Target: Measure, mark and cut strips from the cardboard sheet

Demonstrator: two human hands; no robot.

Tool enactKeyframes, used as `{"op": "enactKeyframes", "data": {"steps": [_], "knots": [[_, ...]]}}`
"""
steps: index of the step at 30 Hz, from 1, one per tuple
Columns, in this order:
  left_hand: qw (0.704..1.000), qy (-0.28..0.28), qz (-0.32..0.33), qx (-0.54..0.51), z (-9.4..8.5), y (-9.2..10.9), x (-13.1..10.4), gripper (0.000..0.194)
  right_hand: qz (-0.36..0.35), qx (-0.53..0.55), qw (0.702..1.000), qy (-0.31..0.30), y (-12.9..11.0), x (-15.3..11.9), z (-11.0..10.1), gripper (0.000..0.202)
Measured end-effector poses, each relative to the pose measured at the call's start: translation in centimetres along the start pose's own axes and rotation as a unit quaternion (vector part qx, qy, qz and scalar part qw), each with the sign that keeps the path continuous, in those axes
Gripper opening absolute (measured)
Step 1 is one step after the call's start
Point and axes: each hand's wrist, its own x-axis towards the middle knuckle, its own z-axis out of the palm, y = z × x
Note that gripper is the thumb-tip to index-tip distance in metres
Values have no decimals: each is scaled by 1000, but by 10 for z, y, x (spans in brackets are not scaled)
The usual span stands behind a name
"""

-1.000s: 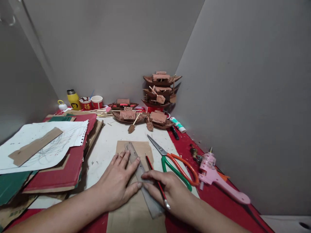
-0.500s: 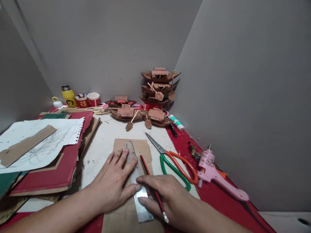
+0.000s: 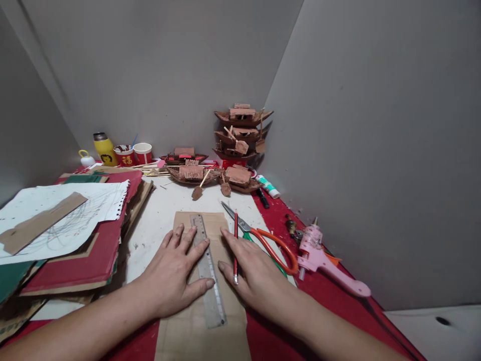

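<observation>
My left hand (image 3: pixel 175 271) lies flat with fingers spread on a strip of brown cardboard (image 3: pixel 173 341). Its fingertips and thumb press on a clear ruler (image 3: pixel 213 296) that runs lengthwise along the strip. To the right of the ruler, my right hand (image 3: pixel 255 271) rests at the cardboard's edge. A red-and-black pencil (image 3: pixel 235 245) is held among its fingers, tip pointing away from me and eraser end toward me. Partly hidden behind that hand are scissors (image 3: pixel 268 244) with one orange and one green handle.
Stacked cardboard (image 3: pixel 82 273) and scribbled paper (image 3: pixel 108 200) lie at the left. Brown model boats (image 3: pixel 193 173) with small paddles stand at the back, near paper cups (image 3: pixel 143 154) and a yellow bottle (image 3: pixel 105 150). A pink glue gun (image 3: pixel 319 260) lies at the right by the grey wall.
My right hand has moved off the ruler to its right and farther forward, carrying the pencil, which now points straighter ahead. My left hand stays on the ruler. The view has shifted slightly.
</observation>
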Motion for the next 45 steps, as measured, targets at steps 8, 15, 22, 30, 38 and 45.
{"op": "enactKeyframes", "data": {"steps": [8,15,22,30,38,45], "knots": [[1000,-4,-6,16,2,2,-1,75,-3,-3,1000,-29,8,3,4,61],[996,-6,-6,84,-9,15,-3,79,-4,30,998,-50,14,12,4,59],[995,-6,24,97,-14,12,-5,80,-13,30,997,-68,11,12,1,59],[993,-70,76,50,-19,-2,1,88,-26,16,997,-71,1,3,0,61],[992,-43,39,112,-23,1,1,75,-17,15,997,-74,-1,1,-2,58],[993,-32,46,105,-17,-5,3,76,15,28,995,-92,-4,-1,-7,58]]}}
